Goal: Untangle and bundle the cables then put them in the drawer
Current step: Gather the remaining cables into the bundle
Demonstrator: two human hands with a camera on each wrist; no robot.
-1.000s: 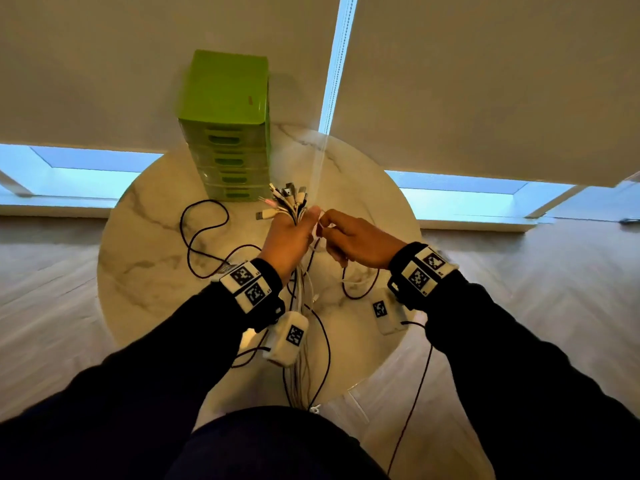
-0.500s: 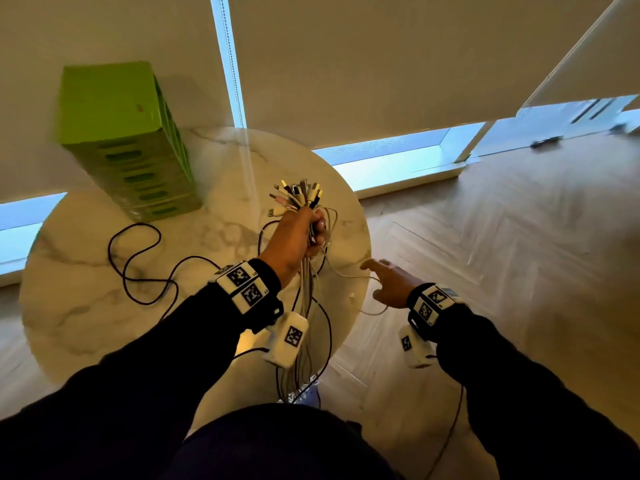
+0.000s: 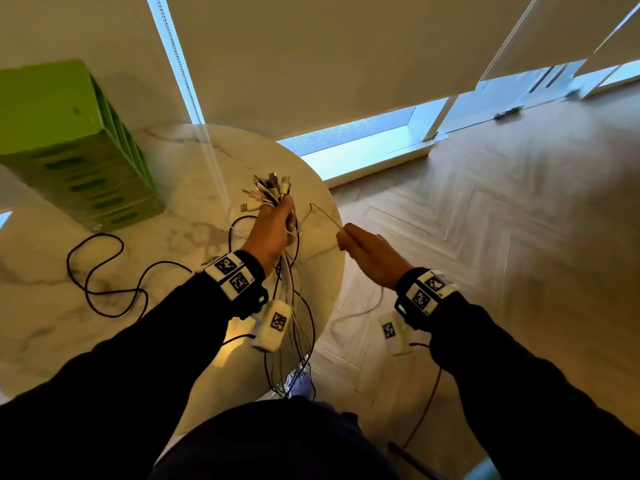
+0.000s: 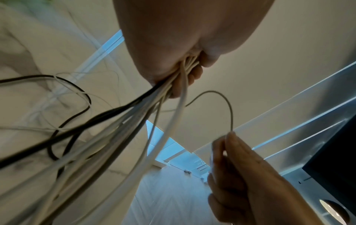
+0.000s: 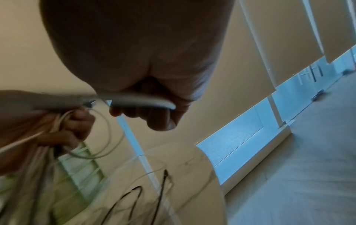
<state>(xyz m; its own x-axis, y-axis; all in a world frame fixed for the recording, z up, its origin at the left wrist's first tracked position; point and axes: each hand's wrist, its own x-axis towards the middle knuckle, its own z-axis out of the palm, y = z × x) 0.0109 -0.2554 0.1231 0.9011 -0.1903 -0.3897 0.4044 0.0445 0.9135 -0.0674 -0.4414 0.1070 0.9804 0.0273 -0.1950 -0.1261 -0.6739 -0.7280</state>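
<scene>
In the left hand [image 3: 272,230], fanned cable bundle [image 3: 270,192].

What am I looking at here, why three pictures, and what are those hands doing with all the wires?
One person wears three cameras: one on the head looking down, one on each wrist looking along the hand. The white tagged boxes on the wrists are those cameras. The left hand grips a bunch of cables, plugs sticking up. The right hand pinches one thin pale cable that loops back to the bunch. On the round marble table lie a loose black cable and a green drawer unit, drawers closed.
</scene>
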